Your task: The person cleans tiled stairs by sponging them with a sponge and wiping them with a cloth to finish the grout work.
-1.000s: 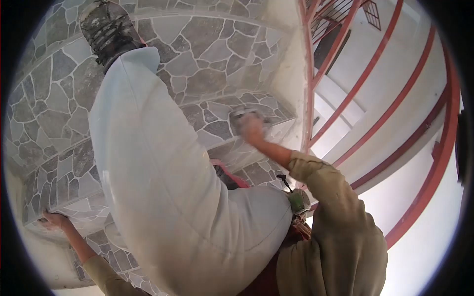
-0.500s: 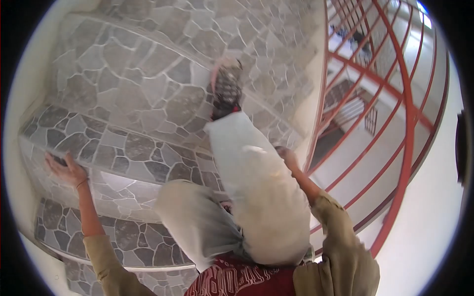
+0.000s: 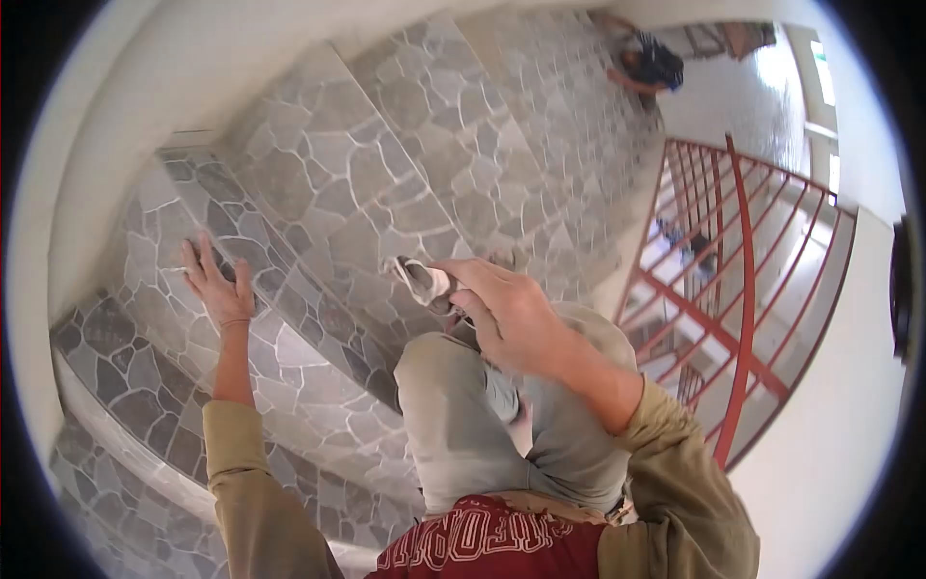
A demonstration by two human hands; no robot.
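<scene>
My left hand [image 3: 220, 287] has its fingers spread over the stone-patterned face of a step [image 3: 159, 217], at the left; whether it touches the stone I cannot tell. Near the middle of the view, my right hand [image 3: 502, 309] is closed around a crumpled white and grey cloth [image 3: 424, 282], which sticks out past the fingers. Below the right hand are my knees in light grey trousers [image 3: 453, 415].
Stone-patterned stairs [image 3: 328, 145] run across the view. A red metal railing [image 3: 748, 289] stands at the right. A person in a dark top [image 3: 659, 63] is low down at the upper right. A white wall [image 3: 106, 106] borders the left.
My right hand has moved from beside my knee to in front of me, now with the cloth in it. My left hand has moved right and up. The view has turned, and the other person now shows.
</scene>
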